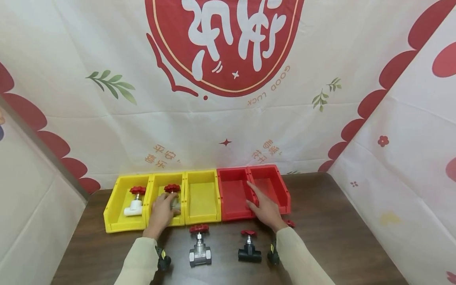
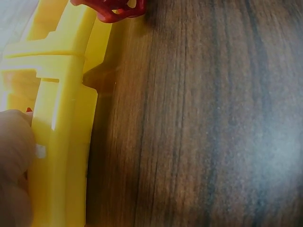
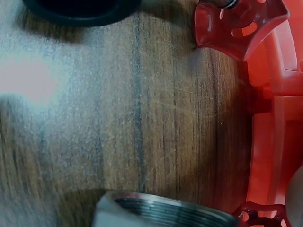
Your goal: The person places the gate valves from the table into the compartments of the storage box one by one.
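Observation:
My left hand (image 1: 161,211) reaches into the second yellow bin (image 1: 165,177), thumb and fingers around the body of a valve with a red handwheel (image 1: 172,188); the hand hides most of that body. In the left wrist view the hand (image 2: 14,161) sits behind the yellow bin wall (image 2: 59,142). My right hand (image 1: 267,209) lies over the wall between the two red bins (image 1: 233,194), thumb and fingers spread apart, holding nothing. In the leftmost yellow bin lies a white valve (image 1: 135,206) with a red handwheel.
On the brown table (image 1: 320,237), a silver metal valve (image 1: 200,253) and a black valve (image 1: 249,253) stand before the bins. Another red handwheel (image 1: 290,223) shows beside my right sleeve. A threaded metal end (image 3: 161,210) appears in the right wrist view. Printed cloth (image 1: 199,134) hangs behind.

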A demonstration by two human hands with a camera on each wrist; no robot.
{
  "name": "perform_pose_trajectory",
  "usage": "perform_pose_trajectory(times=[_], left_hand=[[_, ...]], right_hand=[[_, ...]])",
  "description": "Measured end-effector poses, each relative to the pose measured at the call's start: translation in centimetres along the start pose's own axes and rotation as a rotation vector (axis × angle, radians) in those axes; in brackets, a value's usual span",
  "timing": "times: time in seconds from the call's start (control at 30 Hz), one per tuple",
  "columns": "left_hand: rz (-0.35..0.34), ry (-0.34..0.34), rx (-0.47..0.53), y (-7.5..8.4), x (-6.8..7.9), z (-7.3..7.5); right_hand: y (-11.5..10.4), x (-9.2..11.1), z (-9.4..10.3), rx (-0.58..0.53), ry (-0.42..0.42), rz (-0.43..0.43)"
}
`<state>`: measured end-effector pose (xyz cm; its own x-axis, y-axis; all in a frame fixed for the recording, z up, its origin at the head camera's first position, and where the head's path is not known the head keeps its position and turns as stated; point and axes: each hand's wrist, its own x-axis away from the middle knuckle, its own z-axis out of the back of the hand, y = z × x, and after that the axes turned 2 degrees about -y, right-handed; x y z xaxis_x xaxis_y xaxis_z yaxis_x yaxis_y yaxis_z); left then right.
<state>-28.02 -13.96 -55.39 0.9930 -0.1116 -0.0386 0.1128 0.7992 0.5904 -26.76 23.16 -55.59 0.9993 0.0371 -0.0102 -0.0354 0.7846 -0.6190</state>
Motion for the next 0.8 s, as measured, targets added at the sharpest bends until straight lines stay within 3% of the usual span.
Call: perform_pose_trajectory(times=[0.33, 0.8], left_hand=[[-0.054, 0.034, -0.04, -0.21, -0.05, 0.2], [-0.055, 0.003, -0.02, -0.28, -0.09, 0.16]], right_hand=[[-0.5, -0.01, 0.06, 0.025, -0.012, -0.01], [-0.56, 0.14, 0.12, 0.012, -0.001, -0.011]])
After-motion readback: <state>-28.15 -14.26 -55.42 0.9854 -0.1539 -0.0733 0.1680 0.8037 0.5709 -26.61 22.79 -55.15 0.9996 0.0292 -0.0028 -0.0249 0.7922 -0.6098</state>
